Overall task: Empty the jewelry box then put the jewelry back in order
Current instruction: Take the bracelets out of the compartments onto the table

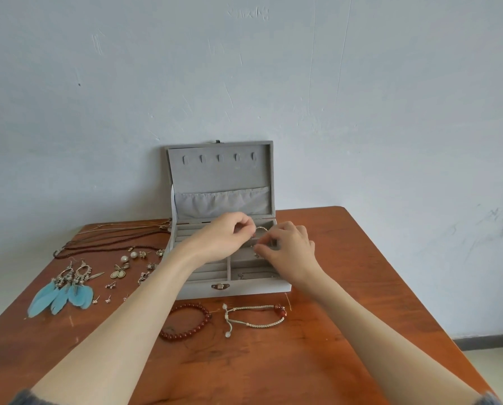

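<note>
A grey velvet jewelry box stands open on the wooden table, its lid upright against the wall. My left hand and my right hand meet over the box's right rear compartments. Both pinch a thin silver bangle that arcs between the fingertips. A fine chain lies in the front right compartment. In front of the box lie a dark red bead bracelet and a cream braided bracelet.
Left of the box lie brown cord necklaces, blue feather earrings, pearl and metal earrings and small studs. A pale blue wall rises behind the table. The table's right edge drops to the floor.
</note>
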{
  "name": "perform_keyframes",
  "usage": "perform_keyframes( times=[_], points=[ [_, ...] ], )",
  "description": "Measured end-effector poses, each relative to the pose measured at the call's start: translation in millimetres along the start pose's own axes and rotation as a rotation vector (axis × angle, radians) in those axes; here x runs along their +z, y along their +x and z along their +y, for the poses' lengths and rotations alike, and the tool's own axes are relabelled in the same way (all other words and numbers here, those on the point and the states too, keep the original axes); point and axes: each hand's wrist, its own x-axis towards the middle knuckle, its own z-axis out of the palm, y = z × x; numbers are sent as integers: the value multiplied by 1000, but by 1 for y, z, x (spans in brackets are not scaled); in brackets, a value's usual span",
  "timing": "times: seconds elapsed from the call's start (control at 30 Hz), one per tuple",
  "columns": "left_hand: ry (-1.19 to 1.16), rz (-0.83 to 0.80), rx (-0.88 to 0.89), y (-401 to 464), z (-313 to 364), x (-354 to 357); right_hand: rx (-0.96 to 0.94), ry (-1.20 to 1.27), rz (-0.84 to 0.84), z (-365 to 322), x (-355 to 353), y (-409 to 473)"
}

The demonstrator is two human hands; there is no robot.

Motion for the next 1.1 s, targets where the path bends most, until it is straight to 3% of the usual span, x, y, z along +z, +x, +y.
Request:
perform_keyframes(
  times=[0.1,0.27,0.37,0.47,0.7,0.9,1.1],
  points=[
    [-211,-10,-43,-8,0,-7,19,324,-31,-7,-15,-5],
    [-360,59,-124,-26,-4,-12,170,748,-131,-14,-39,-27],
    [-591,69,-130,-47,-6,-12,305,899,-226,-18,-44,-42],
    [-646,33,-155,-75,-8,-10,360,963,-262,-28,-46,-58],
    [-518,193,-280,-137,-15,-16,340,898,-206,-58,-34,-93],
    [-163,284,-336,-174,-37,-17,262,540,-255,-78,1,-119],
    [22,316,-336,-194,-50,-8,174,314,-167,-87,21,-129]
  ],
)
